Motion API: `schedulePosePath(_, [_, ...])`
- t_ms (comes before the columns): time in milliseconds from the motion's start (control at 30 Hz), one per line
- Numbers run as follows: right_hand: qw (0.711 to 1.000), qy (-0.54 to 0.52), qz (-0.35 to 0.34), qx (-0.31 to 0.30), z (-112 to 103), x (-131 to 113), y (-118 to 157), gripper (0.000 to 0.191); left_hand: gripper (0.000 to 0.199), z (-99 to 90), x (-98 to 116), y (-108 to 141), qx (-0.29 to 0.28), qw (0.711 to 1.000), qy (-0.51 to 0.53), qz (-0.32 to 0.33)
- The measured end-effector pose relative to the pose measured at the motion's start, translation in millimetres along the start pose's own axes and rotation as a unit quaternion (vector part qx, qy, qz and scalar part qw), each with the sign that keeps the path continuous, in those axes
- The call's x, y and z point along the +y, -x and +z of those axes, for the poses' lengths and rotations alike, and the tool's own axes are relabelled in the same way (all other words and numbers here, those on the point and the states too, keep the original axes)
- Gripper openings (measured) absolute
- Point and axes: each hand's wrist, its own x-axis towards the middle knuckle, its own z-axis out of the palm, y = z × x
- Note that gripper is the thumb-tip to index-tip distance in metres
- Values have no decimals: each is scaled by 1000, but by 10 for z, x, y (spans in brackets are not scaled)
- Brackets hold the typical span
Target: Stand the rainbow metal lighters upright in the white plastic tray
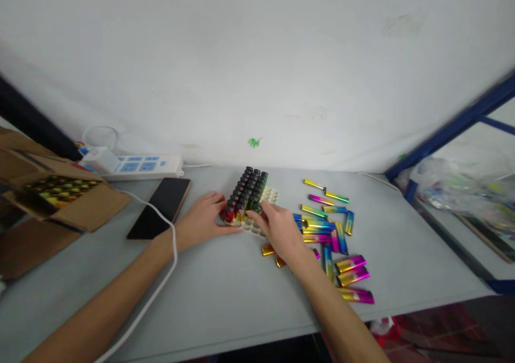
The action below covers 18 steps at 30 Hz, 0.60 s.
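Observation:
A pale tray (270,194) with rows of round holes lies on the table, its left part filled with upright black-topped lighters (250,183). My left hand (204,215) grips the tray's front left corner, thumb along the front edge and fingers against the left side. My right hand (279,226) is closed in a pinch on a lighter (256,207) with a black top, at the front of the third row. Its lower part is hidden by the fingers. Right of the tray, shiny lighters (352,271) in yellow, blue, green and magenta lie loose, some partly behind my right wrist.
A black phone (161,207) and a white power strip (148,164) are on the left. A white cable (171,256) crosses over my left forearm. An open cardboard box (94,207) holds more small items. Plastic bags (438,180) sit beyond the blue frame (410,189) on the right.

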Motion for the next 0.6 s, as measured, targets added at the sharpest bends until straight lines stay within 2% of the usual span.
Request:
schedulePosePath(167, [996,88,17,-27,5,-107,-53,32,59,-10,2,-6,-11,1000,-8,-9])
schedulePosePath(367, [993,102,5,-60,-45,-140,-1,38,56,-15,-13,-11,-4,1000,-1,-7])
schedulePosePath(500, [998,64,-2,-21,-168,-51,42,29,57,-12,-29,-23,-4,1000,8,-16])
schedulePosePath(600, [999,11,16,35,-387,158,100,22,58,-23,-29,-31,-14,999,7,-33])
